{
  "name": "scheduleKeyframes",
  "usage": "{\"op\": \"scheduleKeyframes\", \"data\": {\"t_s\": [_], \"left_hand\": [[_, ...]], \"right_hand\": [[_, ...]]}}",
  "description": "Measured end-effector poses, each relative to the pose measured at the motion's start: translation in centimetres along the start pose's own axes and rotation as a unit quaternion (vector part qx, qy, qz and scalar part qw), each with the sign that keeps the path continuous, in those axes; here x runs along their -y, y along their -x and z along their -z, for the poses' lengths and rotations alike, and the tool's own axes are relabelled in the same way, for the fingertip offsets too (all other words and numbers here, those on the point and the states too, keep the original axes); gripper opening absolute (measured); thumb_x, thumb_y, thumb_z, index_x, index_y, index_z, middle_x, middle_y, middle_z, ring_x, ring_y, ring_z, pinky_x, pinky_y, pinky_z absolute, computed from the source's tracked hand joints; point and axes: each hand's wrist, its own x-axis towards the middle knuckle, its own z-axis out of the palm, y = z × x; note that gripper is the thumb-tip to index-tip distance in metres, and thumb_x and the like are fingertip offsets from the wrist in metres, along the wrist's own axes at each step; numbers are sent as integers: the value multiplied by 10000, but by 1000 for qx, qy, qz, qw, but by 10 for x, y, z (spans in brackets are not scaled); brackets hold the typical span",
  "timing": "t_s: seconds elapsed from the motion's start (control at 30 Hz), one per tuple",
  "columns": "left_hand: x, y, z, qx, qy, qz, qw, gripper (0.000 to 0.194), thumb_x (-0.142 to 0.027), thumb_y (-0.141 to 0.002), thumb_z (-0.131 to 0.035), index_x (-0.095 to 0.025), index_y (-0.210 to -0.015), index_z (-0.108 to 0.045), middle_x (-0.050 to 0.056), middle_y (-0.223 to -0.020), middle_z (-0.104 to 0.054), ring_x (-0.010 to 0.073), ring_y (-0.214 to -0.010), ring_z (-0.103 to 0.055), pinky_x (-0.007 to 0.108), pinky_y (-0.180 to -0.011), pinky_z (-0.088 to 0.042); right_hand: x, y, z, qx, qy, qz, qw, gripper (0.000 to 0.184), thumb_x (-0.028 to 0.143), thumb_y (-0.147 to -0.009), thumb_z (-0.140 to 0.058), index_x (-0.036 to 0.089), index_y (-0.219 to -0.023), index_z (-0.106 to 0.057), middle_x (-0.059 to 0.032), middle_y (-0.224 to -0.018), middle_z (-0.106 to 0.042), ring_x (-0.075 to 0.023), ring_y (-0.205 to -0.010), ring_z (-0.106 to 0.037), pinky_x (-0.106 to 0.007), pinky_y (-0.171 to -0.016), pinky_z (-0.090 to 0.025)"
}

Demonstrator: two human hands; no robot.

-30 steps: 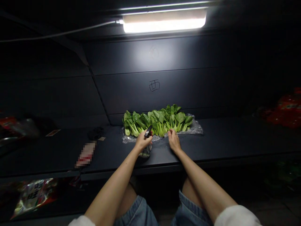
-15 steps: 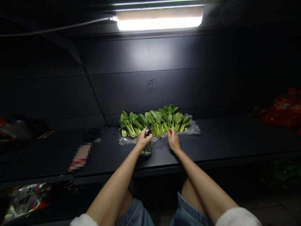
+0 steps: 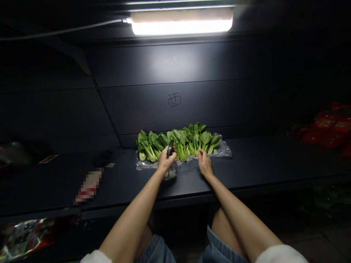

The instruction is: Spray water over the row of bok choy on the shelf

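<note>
The left hand hides the middle of the spray bottle and some stalks of the greens; whether the right hand touches them cannot be told. Three o'clock: red goods, blurred, cut by the picture's edge. Four o'clock: green objects, too dark to identify. Eight o'clock: packet, pixelated; farther out, snack bag, cropped.

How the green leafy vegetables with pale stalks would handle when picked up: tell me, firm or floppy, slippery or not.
The green leafy vegetables are likely firm near their thick pale bases but bendier at the broad leaves. The leaves' shine suggests they may be slippery. Pushed, they might drag the crumpled clear plastic beneath them.
</note>
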Motion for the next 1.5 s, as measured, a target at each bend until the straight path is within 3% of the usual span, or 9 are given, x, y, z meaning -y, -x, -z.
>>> {"op": "scheduleKeyframes", "data": {"t_s": [0.27, 0.5, 1.27, 1.5], "left_hand": [[-7, -1, -7, -31, -11, -17, 999, 219, -241, -707, -591, -189, -919, -610, -6, -791, -676, 133, -560, -658, 242, -583, -507], [-7, -3, -17, -30, -21, -24, 999, 222, -219, -706, -571, -192, -924, -605, -8, -790, -669, 133, -552, -652, 241, -569, -499], [2, 2, -28, -5, -18, -15, 1000, 189, -249, -715, -580, -199, -896, -607, -13, -744, -668, 148, -569, -665, 245, -581, -514], [2, 7, -31, 8, -31, -26, 999, 225, -225, -718, -589, -193, -940, -613, 2, -826, -689, 142, -569, -675, 228, -556, -493]], "right_hand": [[-21, -6, 17, -14, 34, -24, 999, 514, 494, -967, -270, 141, -1199, -563, -192, -1192, -668, -284, -1090, -623, -436, -955, -457], [-17, -4, 15, -10, 47, -15, 999, 500, 468, -967, -268, 138, -1194, -566, -194, -1190, -668, -288, -1101, -615, -434, -952, -454], [-14, -4, 20, 0, 43, -73, 996, 515, 459, -952, -254, 134, -1209, -559, -189, -1208, -664, -290, -1108, -622, -429, -969, -448], [-18, -3, 17, -18, 39, -67, 997, 491, 468, -957, -265, 162, -1186, -574, -165, -1174, -680, -275, -1078, -627, -416, -948, -454]]}}
